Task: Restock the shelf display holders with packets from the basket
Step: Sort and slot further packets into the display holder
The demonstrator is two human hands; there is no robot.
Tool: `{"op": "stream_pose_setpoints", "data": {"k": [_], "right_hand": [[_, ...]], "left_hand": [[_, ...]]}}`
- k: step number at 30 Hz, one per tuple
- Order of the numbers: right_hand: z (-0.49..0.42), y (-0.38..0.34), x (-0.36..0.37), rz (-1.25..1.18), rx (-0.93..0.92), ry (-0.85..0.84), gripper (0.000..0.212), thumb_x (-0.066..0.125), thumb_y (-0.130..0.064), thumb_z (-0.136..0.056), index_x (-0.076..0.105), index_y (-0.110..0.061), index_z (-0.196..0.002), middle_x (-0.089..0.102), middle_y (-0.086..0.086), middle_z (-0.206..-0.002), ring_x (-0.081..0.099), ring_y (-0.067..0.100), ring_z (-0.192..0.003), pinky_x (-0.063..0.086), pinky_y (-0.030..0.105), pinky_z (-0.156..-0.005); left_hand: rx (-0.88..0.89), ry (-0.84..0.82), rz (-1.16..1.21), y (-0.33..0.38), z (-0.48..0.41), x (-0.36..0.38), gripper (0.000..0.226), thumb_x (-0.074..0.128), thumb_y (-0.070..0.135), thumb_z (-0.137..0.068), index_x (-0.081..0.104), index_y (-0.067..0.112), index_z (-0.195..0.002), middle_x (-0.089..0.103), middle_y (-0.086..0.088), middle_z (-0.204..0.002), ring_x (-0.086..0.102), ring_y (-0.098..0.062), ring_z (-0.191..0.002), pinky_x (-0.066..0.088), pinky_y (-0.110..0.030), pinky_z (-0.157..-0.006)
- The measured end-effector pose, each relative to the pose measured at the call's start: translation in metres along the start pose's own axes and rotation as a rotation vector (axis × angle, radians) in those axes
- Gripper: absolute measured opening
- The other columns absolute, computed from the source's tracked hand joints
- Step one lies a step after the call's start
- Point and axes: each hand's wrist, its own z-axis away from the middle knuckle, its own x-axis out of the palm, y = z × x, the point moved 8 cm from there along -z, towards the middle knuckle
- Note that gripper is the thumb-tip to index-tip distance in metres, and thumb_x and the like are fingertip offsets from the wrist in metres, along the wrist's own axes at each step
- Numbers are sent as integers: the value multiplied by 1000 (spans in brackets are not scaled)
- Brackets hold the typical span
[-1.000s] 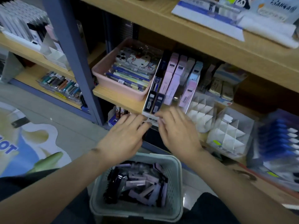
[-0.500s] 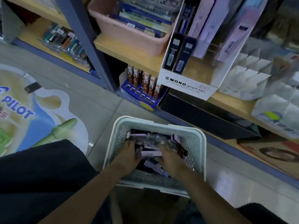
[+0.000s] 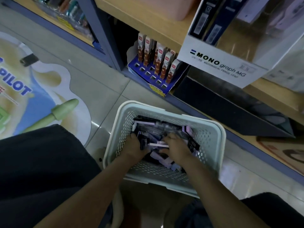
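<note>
While left hand (image 3: 136, 146) and right hand (image 3: 178, 149) are rummaging among packets (image 3: 145, 124) inside the basket (image 3: 210, 137), fingers (image 3: 171, 137) curling, grip unclear, the pick-up is needing one firm pinch

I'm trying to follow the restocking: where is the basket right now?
In the head view the pale basket is low centre, between the person's knees, near the blue holder of brown cartons; the left hand and right hand are inside it.

Basket (image 3: 212, 129) mouth open, lower centre; left hand (image 3: 134, 146), right hand (image 3: 180, 149) and loose packets (image 3: 148, 127) crowd the inside. Display box (image 3: 222, 63) juts out at upper right. Blue tray (image 3: 148, 79) blocks the low shelf, centre top. Open floor (image 3: 98, 99) left of basket, mid frame.
</note>
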Motion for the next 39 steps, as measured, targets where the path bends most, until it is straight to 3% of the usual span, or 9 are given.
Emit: {"op": "stream_pose_setpoints", "data": {"k": [4, 8, 11, 16, 23, 26, 31, 36, 39], "right_hand": [[4, -3, -13, -94, 29, 2, 28, 56, -21, -94, 59, -7, -119, 56, 12, -114, 54, 29, -100, 42, 33, -81], [12, -6, -31, -156, 41, 47, 25, 50, -21, -98, 58, -7, -117, 64, 15, -105, 57, 28, -85, 40, 34, -69], [19, -9, -48, -161, 50, 124, 31, 48, -27, -99, 50, -6, -121, 63, 19, -106, 58, 32, -90, 36, 34, -65], [40, -33, -71, -323, -22, 199, 23, 45, -28, -99, 35, -14, -114, 54, 2, -74, 46, 13, -55, 32, 33, -51], [81, -77, -69, -401, -103, 164, 30, 34, -36, -100, 34, -15, -121, 54, -2, -82, 55, 20, -72, 43, 36, -62], [93, -91, -65, -177, -135, 168, 33, 30, -41, -100, 32, -17, -123, 60, 9, -97, 58, 28, -78, 44, 38, -63], [114, -116, -67, -56, -236, 106, 41, 30, -43, -100, 29, -18, -133, 59, 8, -107, 59, 27, -86, 46, 38, -67], [116, -107, -92, -514, -153, 221, 17, 29, -27, -102, 41, -16, -105, 55, 1, -78, 53, 17, -70, 46, 41, -71], [110, -102, -103, -921, -72, 269, 10, 43, -19, -99, 51, -14, -97, 60, -7, -85, 57, 2, -75, 45, 10, -67]], "left_hand": [[-109, 52, -18, 14, 7, -11, 53, 53, 22, -94, 29, -6, -133, 38, -23, -135, 44, -29, -122, 34, -26, -94], [-142, 36, 61, 10, 11, -16, 40, 45, 6, -95, 33, -9, -130, 38, -28, -134, 47, -19, -97, 24, -8, -62], [-71, 75, 136, 20, 21, -27, 36, 44, 4, -95, 37, -11, -126, 46, -26, -127, 48, -34, -114, 27, -22, -62], [22, 108, 552, 40, 46, -38, 24, 41, 17, -100, 49, -1, -113, 57, -11, -96, 59, -30, -96, 48, -35, -83], [-48, 4, 1126, 56, 90, -33, 40, 36, 38, -99, 48, 12, -127, 65, -8, -95, 63, -21, -76, 51, -26, -56], [-54, -53, 1256, 58, 101, -30, 45, 45, 38, -94, 48, 10, -128, 67, -9, -106, 67, -21, -93, 54, -38, -80], [27, 6, 1117, 56, 118, -50, 20, 48, 24, -96, 60, 8, -92, 67, -1, -71, 64, -14, -66, 51, -30, -59], [119, 38, 1133, 53, 125, -72, 10, 51, 12, -93, 57, 17, -100, 69, 7, -77, 66, -11, -73, 53, -28, -71], [198, -94, 1093, 66, 133, -73, 20, 50, 14, -93, 57, 13, -112, 73, 1, -90, 69, -14, -84, 55, -26, -72]]}}
